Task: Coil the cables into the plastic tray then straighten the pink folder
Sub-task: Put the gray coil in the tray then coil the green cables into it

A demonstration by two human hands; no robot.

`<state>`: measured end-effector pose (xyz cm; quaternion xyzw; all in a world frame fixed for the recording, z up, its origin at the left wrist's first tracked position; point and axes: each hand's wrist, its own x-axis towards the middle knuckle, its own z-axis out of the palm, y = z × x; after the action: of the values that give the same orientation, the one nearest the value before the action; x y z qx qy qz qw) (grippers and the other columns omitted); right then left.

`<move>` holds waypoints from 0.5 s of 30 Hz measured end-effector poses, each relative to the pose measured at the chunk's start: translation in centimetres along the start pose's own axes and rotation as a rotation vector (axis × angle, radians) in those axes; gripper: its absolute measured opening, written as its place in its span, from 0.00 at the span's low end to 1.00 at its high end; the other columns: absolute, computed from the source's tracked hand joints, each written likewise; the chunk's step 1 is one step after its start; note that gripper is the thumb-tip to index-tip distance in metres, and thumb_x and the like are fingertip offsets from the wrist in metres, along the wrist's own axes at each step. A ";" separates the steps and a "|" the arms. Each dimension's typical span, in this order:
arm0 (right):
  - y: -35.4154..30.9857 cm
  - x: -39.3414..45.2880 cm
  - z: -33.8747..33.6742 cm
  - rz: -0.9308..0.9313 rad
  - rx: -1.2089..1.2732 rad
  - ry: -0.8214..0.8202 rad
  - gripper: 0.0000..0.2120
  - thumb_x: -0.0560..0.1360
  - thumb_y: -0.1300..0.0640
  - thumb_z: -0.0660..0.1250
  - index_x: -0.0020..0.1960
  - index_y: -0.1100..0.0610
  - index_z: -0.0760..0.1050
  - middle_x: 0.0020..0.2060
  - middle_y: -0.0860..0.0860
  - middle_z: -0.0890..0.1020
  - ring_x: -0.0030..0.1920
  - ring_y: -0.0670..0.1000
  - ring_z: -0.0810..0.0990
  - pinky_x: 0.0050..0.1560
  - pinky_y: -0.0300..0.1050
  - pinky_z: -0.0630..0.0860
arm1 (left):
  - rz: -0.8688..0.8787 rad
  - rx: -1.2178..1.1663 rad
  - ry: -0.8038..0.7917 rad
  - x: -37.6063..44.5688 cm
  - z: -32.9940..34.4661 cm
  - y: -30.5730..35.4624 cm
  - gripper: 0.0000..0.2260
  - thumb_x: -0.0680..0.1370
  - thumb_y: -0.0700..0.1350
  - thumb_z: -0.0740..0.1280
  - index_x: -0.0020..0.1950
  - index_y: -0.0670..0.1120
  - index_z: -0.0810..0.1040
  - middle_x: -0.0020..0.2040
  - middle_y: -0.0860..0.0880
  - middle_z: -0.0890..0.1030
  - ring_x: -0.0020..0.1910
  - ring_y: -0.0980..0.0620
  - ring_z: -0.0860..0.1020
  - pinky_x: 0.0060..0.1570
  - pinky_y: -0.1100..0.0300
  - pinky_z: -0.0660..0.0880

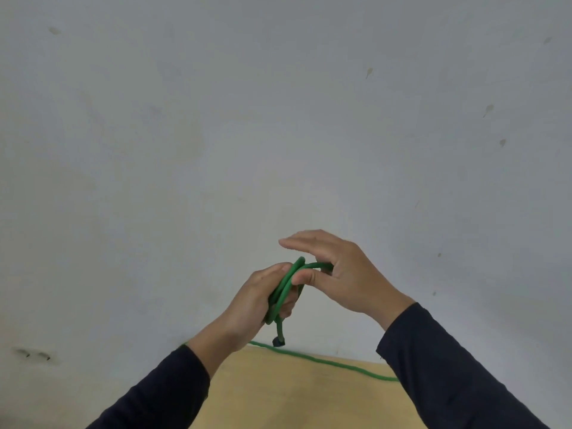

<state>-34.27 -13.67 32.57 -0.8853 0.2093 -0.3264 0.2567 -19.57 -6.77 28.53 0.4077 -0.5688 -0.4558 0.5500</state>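
One green cable (286, 289) is in view, held up in front of a pale wall (278, 119) above the far edge of a wooden table (294, 394). About two or three loops of it are gathered between the two hands; the exact count is hard to make out where the strands overlap. One short end hangs down from the bundle and finishes in a dark plug (278, 342). The rest of the cable trails along the table's back edge as a single strand, running rightwards until the right sleeve (448, 376) hides it.

The left hand (257, 305) is closed around the lower part of the loops, fingers curled in, knuckles towards the camera; its fingertips are mostly hidden behind the cable. The right hand (340, 274) pinches the top of the loop with its thumb against the lower fingers, while the upper fingers stretch out straight to the left, free of the cable. Both forearms rise from the bottom corners in dark sleeves, the left sleeve (161, 394) cut off by the lower edge. Only a small part of the table shows.
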 end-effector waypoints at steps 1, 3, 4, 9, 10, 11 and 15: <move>0.2 -0.1 0.1 0.020 0.029 -0.016 0.18 0.71 0.50 0.69 0.61 0.44 0.75 0.53 0.41 0.78 0.52 0.37 0.76 0.51 0.31 0.70 | 0.001 0.002 -0.015 0.0 -0.1 0.1 0.15 0.79 0.47 0.53 0.34 0.47 0.68 0.26 0.55 0.65 0.26 0.54 0.60 0.28 0.65 0.63; 0.5 -0.4 0.5 0.045 0.055 -0.018 0.16 0.72 0.49 0.67 0.59 0.46 0.77 0.47 0.42 0.80 0.49 0.41 0.78 0.51 0.35 0.73 | -0.006 0.084 -0.016 -0.1 -0.4 0.3 0.14 0.78 0.49 0.53 0.35 0.46 0.69 0.26 0.53 0.66 0.27 0.53 0.61 0.29 0.63 0.62; 0.5 -0.5 0.7 0.042 0.043 0.002 0.15 0.72 0.48 0.67 0.58 0.47 0.78 0.44 0.44 0.81 0.46 0.43 0.78 0.48 0.34 0.73 | -0.011 0.139 0.005 -0.1 -0.4 0.3 0.15 0.79 0.49 0.53 0.36 0.45 0.69 0.27 0.52 0.68 0.27 0.52 0.63 0.30 0.62 0.63; 0.7 -0.7 1.6 0.097 0.082 0.238 0.11 0.73 0.49 0.66 0.52 0.50 0.81 0.41 0.44 0.83 0.42 0.41 0.78 0.42 0.30 0.72 | 0.163 0.338 0.299 -0.3 0.3 -0.3 0.17 0.82 0.49 0.50 0.43 0.48 0.76 0.33 0.53 0.76 0.31 0.55 0.72 0.33 0.65 0.70; 0.8 -0.7 1.8 0.139 0.124 0.303 0.09 0.74 0.50 0.66 0.51 0.50 0.81 0.39 0.40 0.83 0.41 0.39 0.78 0.41 0.29 0.71 | 0.224 0.352 0.331 -0.3 0.6 -0.7 0.16 0.82 0.50 0.50 0.48 0.50 0.76 0.35 0.54 0.77 0.32 0.55 0.72 0.34 0.65 0.71; 0.8 -0.8 1.9 0.182 0.171 0.359 0.08 0.74 0.51 0.65 0.50 0.50 0.81 0.34 0.37 0.81 0.37 0.37 0.77 0.38 0.27 0.70 | 0.267 0.361 0.357 -0.4 0.7 -1.1 0.15 0.81 0.51 0.50 0.53 0.53 0.76 0.37 0.55 0.77 0.33 0.56 0.72 0.35 0.65 0.71; 0.7 -0.9 2.4 0.275 0.223 0.298 0.11 0.78 0.50 0.60 0.51 0.48 0.80 0.29 0.42 0.77 0.25 0.41 0.70 0.30 0.32 0.68 | 0.318 0.336 0.515 0.2 0.4 -1.7 0.13 0.80 0.48 0.54 0.55 0.58 0.77 0.31 0.60 0.75 0.28 0.59 0.69 0.32 0.68 0.69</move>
<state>-33.40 -13.03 30.17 -0.7565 0.3264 -0.4367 0.3612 -20.08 -7.31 26.98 0.5008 -0.5348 -0.1464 0.6647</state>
